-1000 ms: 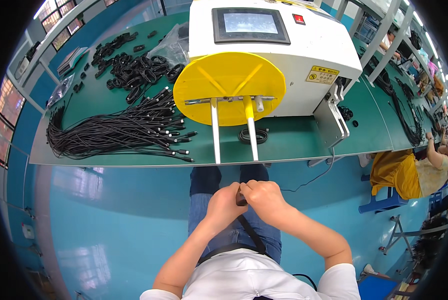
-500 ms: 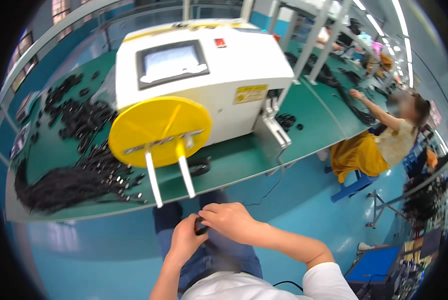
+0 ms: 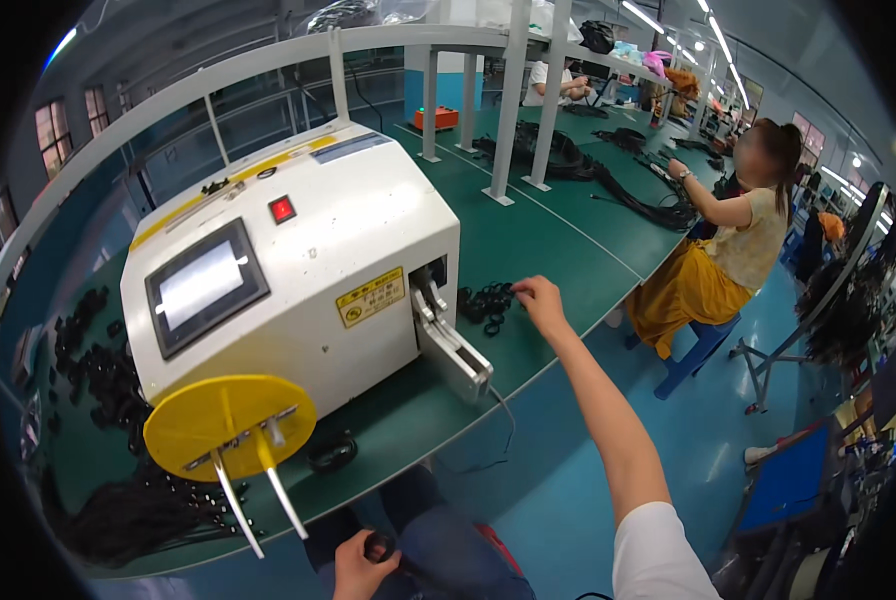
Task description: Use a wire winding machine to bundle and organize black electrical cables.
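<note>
- Long green table (image 3: 568, 250) running through a workshop, blue floor below, white posts rising from its far side.
- Right hand (image 3: 540, 298) stretched out over the table edge, fingers slightly spread, tips touching a small pile of black rings (image 3: 486, 300) just right of the white machine (image 3: 298, 270).
- Left hand (image 3: 360, 566) low at the lap, curled around a small black coil (image 3: 376, 546), pinching it.
- Grey metal bracket (image 3: 450, 345) jutting from the machine's side, between the forearm and the pile.
- Yellow disc (image 3: 230, 425) with two white prongs on the machine front; black cable loop (image 3: 331, 452) lying just beneath.
- Heaps of black cables (image 3: 118, 510) at far left.
- Seated person (image 3: 728, 240) further along on a blue stool, hands among black cords.
</note>
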A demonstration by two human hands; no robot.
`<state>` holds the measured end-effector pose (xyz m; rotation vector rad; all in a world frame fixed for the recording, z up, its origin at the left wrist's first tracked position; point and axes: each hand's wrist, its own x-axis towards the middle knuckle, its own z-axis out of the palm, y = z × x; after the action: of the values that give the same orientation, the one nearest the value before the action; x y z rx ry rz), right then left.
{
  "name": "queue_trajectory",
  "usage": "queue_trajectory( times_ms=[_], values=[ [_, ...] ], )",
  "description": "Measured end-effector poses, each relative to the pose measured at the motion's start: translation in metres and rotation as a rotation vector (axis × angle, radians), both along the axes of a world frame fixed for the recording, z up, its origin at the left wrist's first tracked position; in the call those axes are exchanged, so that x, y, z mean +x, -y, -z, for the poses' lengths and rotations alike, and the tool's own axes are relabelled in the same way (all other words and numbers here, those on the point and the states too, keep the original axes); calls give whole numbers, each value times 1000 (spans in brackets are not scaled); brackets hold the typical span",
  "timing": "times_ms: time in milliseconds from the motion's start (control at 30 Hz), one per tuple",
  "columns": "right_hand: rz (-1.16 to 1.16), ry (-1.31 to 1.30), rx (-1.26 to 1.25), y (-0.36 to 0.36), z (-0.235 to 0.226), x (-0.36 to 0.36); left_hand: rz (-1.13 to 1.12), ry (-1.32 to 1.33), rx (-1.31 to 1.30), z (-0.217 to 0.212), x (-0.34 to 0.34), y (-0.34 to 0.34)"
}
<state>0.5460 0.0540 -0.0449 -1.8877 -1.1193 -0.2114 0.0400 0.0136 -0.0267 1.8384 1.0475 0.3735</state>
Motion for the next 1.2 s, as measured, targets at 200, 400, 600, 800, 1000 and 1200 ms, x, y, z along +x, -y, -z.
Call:
queue_trajectory(
  times_ms=[200, 400, 600, 800, 1000, 1200],
  values=[
    [107, 104, -320, -62, -10, 29, -8, -18, 105, 0, 10, -2],
    [86, 172, -448, -80, -11, 40, -8, -46, 47, -1, 17, -2],
    [15, -34, -244, -78, -32, 44, 37, -58, 32, 9, 17, -2],
    [-134, -238, 290, -1, -106, -52, 48, 46, 35, 13, 9, -3],
    [-417, 125, 65, 107, -125, -231, -12, 575, -782, -16, 29, -17],
    [-628, -27, -39, 93, -82, -300, 67, 858, -1005, -35, 30, -7]
  ],
)
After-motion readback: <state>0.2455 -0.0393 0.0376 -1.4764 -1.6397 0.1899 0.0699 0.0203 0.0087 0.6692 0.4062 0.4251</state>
